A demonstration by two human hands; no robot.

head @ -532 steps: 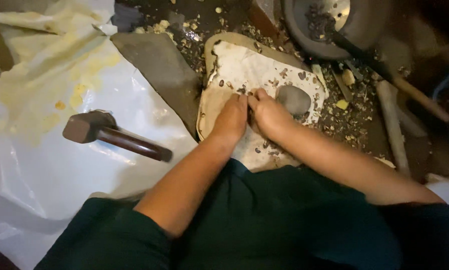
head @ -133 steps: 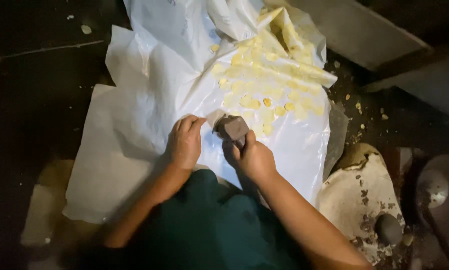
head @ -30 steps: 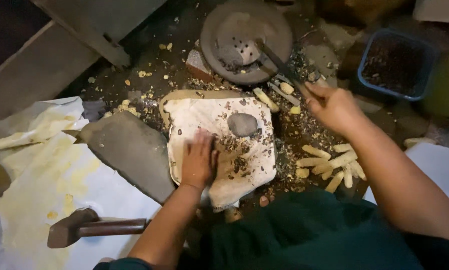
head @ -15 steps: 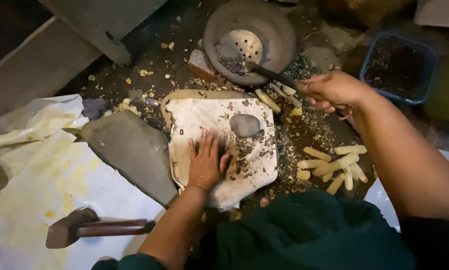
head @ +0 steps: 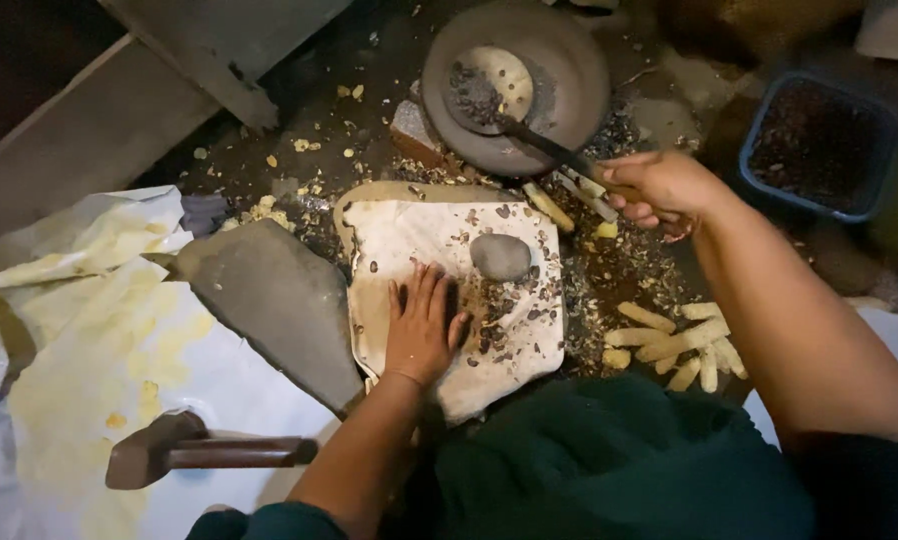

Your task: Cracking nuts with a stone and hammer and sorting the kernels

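The left hand point(head: 424, 328) lies flat with fingers spread on the white cloth point(head: 424, 235), pinning it beside the grey stone point(head: 500, 256). The right hand point(head: 659, 187) is closed around the ladle handle point(head: 549, 147), whose bowl rests in the round pan point(head: 559, 60) to scoop dark bits.

Dark green garment, short sleeves — bare forearms

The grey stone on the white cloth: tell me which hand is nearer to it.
Left. The left hand lies flat on the white cloth just below the grey stone; the right hand is farther off, gripping a ladle handle.
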